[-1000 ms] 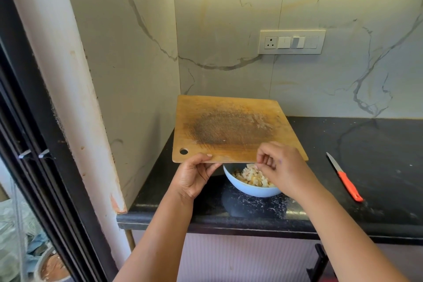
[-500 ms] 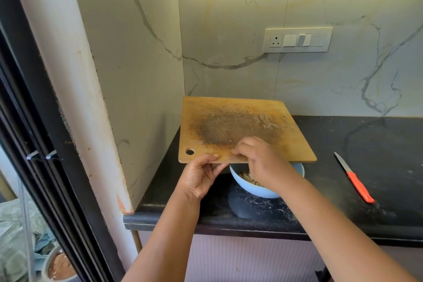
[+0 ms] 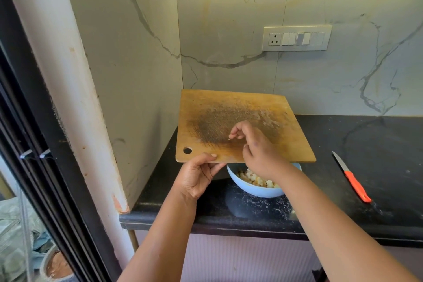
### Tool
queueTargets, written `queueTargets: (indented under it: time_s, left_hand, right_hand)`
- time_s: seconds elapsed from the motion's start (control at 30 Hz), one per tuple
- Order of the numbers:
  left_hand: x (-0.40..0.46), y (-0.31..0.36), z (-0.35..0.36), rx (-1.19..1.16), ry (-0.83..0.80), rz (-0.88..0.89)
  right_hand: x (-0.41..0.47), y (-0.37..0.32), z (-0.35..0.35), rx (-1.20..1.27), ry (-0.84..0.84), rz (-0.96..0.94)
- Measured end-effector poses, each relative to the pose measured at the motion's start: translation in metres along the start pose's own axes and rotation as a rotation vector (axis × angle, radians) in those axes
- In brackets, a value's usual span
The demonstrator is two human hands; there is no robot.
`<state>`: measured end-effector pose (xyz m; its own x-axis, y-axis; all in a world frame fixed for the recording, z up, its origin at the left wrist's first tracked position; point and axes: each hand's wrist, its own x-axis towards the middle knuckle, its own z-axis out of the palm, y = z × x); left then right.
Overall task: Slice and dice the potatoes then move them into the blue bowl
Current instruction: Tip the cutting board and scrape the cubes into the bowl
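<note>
Now the left hand (image 3: 197, 175) is holding the wooden cutting board (image 3: 242, 107) by its near edge, with the thumb on top and the other fingers curled under it. The board is being kept tilted, its far edge high and its near edge low, directly above the blue bowl (image 3: 249, 191). The bowl is standing on the black worktop (image 3: 377, 144) and is already containing the diced potatoes (image 3: 257, 179), pale small cubes.

The right hand (image 3: 256, 146) is lying over the middle of the board. Its fingers (image 3: 235, 131) are loosely curled, and they are holding nothing big; one tiny pale bit is showing at the fingertips, but I cannot tell if it is pinched or only touching the wood. The board surface is looking nearly bare, only with some whitish residue on the dark, scratched zone.

The relation that is mattering for the next move: the bowl is lying toward the person from the right hand, under the low edge of the board. So, in my judgement, any last crumbs should be swept down the slope, toward the body, and the right hand is the one placed for this. The left hand is only supporting.

The knife with the orange handle (image 3: 356, 186) is resting on the worktop, well apart to the right, not in use. The task is seeming almost finished.
</note>
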<state>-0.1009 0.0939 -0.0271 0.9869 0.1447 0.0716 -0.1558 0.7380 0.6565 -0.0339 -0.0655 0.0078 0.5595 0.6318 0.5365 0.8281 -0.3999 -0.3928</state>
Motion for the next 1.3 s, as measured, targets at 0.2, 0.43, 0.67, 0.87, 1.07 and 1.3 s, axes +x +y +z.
queueTargets:
  time_s: [0.2,0.43,0.67,0.87,1.07,1.3]
  left_hand:
    - [0.002,0.0,-0.002,0.007,-0.009,0.004]
    - [0.003,0.0,-0.003,-0.003,0.001,-0.006]
    - [0.005,0.001,-0.006,-0.04,0.028,-0.014]
    - [0.004,-0.001,-0.004,-0.052,0.027,0.025]
    - [0.003,0.0,-0.004,-0.106,0.046,0.055]
    - [0.009,0.002,-0.002,-0.225,0.016,0.114]
  right_hand:
    - [0.009,0.002,0.006,-0.07,-0.057,0.021]
    - [-0.016,0.007,-0.005,-0.092,-0.038,-0.039]
    - [-0.063,0.008,-0.029,-0.003,0.003,0.054]
    - [-0.065,0.011,-0.029,0.052,0.061,0.065]
    - [-0.061,0.017,-0.05,0.035,0.232,0.17]
    - [-0.03,0.072,-0.049,0.72,0.621,0.809]
